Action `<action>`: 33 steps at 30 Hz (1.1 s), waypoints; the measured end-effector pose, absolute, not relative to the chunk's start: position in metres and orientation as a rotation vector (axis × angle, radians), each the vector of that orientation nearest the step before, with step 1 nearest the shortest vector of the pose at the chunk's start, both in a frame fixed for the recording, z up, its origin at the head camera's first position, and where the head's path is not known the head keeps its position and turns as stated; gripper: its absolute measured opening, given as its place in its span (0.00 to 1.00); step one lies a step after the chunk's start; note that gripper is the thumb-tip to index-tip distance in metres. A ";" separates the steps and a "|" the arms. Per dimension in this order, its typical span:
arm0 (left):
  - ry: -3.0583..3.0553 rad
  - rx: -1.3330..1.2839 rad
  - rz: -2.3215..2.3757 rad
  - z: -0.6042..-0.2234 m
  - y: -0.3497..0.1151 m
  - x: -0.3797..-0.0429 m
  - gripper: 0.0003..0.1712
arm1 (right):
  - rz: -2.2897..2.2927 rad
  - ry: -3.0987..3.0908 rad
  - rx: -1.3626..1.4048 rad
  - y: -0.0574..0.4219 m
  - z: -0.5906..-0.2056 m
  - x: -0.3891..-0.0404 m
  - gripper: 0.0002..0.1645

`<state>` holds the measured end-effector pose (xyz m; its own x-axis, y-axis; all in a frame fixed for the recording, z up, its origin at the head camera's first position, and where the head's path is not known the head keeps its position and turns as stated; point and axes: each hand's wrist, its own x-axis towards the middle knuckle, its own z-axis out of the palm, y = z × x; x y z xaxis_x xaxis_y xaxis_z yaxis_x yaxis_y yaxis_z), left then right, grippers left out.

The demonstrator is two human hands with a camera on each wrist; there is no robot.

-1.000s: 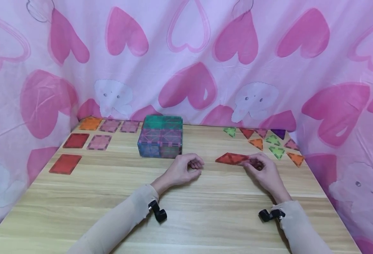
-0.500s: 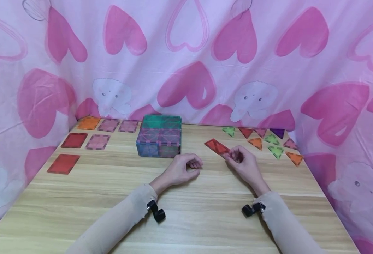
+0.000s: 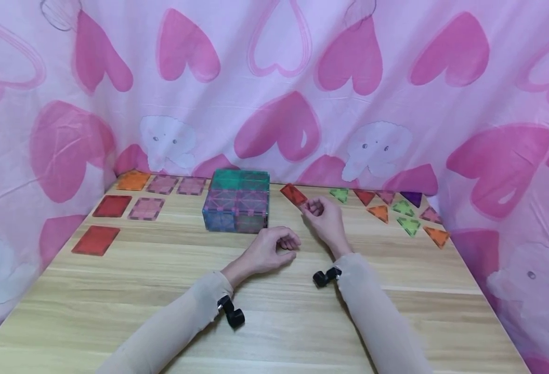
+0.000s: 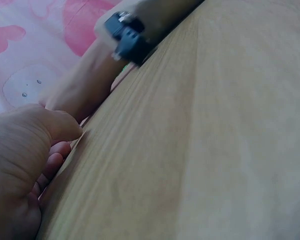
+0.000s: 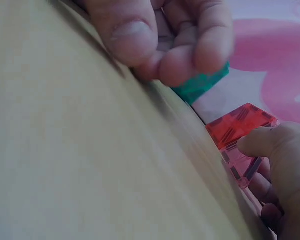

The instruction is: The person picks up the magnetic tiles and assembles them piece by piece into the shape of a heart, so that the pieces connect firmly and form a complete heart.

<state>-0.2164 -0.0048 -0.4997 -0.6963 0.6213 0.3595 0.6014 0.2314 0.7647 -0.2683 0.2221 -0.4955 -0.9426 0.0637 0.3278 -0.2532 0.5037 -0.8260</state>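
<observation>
My right hand (image 3: 326, 223) pinches a red magnetic tile (image 3: 293, 194) at its near end. In the right wrist view a pinkish clear part (image 5: 239, 162) adjoins the red tile under the thumb. The tile is tilted beside a box built of magnetic tiles (image 3: 236, 201), green, pink and blue, a small gap to its right. My left hand (image 3: 269, 249) rests on the table just in front of the box, fingers loosely curled around nothing. Whether the red tile touches the table is unclear.
Square tiles, such as a red one (image 3: 95, 240) and an orange one (image 3: 133, 181), lie at the left. Several small triangle tiles, including a green one (image 3: 408, 226), lie at the right back. A pink curtain (image 3: 274, 78) hangs behind the wooden table (image 3: 274, 322).
My right hand has carried the red tile leftward and farther back, from the right of the table to beside the box. The tile has turned. My left hand stays where it was.
</observation>
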 end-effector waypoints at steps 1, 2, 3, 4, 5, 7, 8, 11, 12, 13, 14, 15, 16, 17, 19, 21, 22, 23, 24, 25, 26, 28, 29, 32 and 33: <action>2.447 1.220 1.506 -0.500 -0.004 -0.216 0.14 | 1.427 -2.431 0.158 0.219 -0.495 -0.271 0.10; 2.445 1.224 1.507 -0.500 -0.004 -0.216 0.14 | 1.432 -2.426 0.160 0.216 -0.495 -0.273 0.10; 2.443 1.228 1.508 -0.500 -0.004 -0.216 0.14 | 1.435 -2.423 0.160 0.214 -0.495 -0.275 0.10; 2.442 1.232 1.508 -0.500 -0.003 -0.216 0.14 | 1.438 -2.420 0.159 0.212 -0.494 -0.277 0.11; 2.442 1.236 1.507 -0.499 -0.003 -0.216 0.14 | 1.440 -2.418 0.158 0.211 -0.494 -0.278 0.11; 2.445 1.234 1.503 -0.498 -0.002 -0.216 0.14 | 1.441 -2.422 0.160 0.210 -0.494 -0.280 0.11; 2.445 1.235 1.504 -0.498 -0.002 -0.216 0.14 | 1.438 -2.425 0.166 0.210 -0.494 -0.281 0.11; 2.457 1.230 1.497 -0.497 -0.001 -0.216 0.14 | 1.455 -2.432 0.175 0.214 -0.493 -0.281 0.16; 2.462 1.227 1.496 -0.496 -0.001 -0.217 0.14 | 1.460 -2.435 0.176 0.216 -0.493 -0.281 0.18; 2.467 1.224 1.493 -0.496 -0.002 -0.217 0.14 | 1.477 -2.432 0.170 0.218 -0.492 -0.281 0.21; 2.469 1.223 1.492 -0.496 -0.001 -0.216 0.14 | 1.499 -2.418 0.164 0.220 -0.492 -0.281 0.24; 2.474 1.219 1.488 -0.495 -0.001 -0.216 0.14 | 1.530 -2.393 0.162 0.224 -0.492 -0.281 0.27; 2.478 1.216 1.485 -0.495 -0.002 -0.216 0.14 | 1.559 -2.360 0.158 0.227 -0.491 -0.281 0.30; 2.480 1.215 1.483 -0.495 -0.002 -0.216 0.14 | 1.590 -2.319 0.156 0.231 -0.491 -0.281 0.32; 2.480 1.211 1.481 -0.494 -0.002 -0.215 0.14 | 1.639 -2.231 0.136 0.241 -0.491 -0.281 0.35; 2.481 1.208 1.475 -0.494 -0.003 -0.215 0.14 | 1.641 -2.165 0.113 0.254 -0.491 -0.281 0.36; 2.480 1.207 1.472 -0.494 -0.003 -0.215 0.13 | 1.614 -2.159 0.086 0.262 -0.492 -0.281 0.35; 2.482 1.205 1.467 -0.494 -0.003 -0.215 0.14 | 1.572 -2.174 0.058 0.269 -0.492 -0.281 0.33; 2.484 1.204 1.462 -0.494 -0.003 -0.215 0.13 | 1.520 -2.207 0.028 0.276 -0.493 -0.280 0.32; 2.485 1.202 1.458 -0.494 -0.003 -0.215 0.13 | 1.458 -2.254 0.007 0.284 -0.493 -0.279 0.31; 2.486 1.203 1.458 -0.495 -0.004 -0.215 0.13 | 1.390 -2.313 0.000 0.290 -0.494 -0.279 0.29; 2.487 1.204 1.457 -0.495 -0.004 -0.214 0.13 | 1.240 -2.453 0.017 0.301 -0.496 -0.277 0.28; 2.487 1.205 1.459 -0.495 -0.004 -0.214 0.13 | 1.167 -2.518 0.043 0.305 -0.496 -0.275 0.28; 2.479 1.206 1.468 -0.495 -0.005 -0.213 0.14 | 1.011 -2.638 0.145 0.311 -0.497 -0.271 0.27; 2.479 1.203 1.465 -0.495 -0.005 -0.213 0.14 | 0.984 -2.649 0.169 0.311 -0.498 -0.269 0.26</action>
<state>-0.2131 -0.0047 -0.4953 -0.7026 0.6220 0.3457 0.6028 0.2622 0.7536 -0.2687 0.3112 -0.4977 -0.9452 -0.0031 0.3265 -0.2154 0.7574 -0.6165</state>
